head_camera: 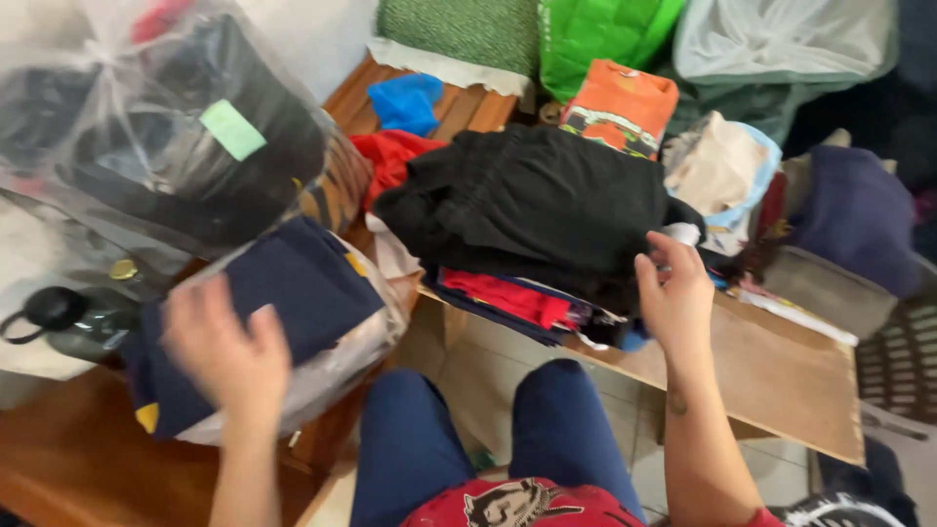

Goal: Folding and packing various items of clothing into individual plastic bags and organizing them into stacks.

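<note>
Black folded garment (532, 200) topped the clothes pile on the wooden board; right hand (675, 298) touched its edge, fingers apart; left hand (226, 353) hovered open over navy bagged clothing (293, 283)

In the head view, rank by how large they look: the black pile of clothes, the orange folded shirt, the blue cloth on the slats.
1. Black pile of clothes, clearly the largest.
2. Orange folded shirt.
3. Blue cloth, smallest.
The shirt and cloth lie farther from the camera, so their true sizes are unsure.
</note>
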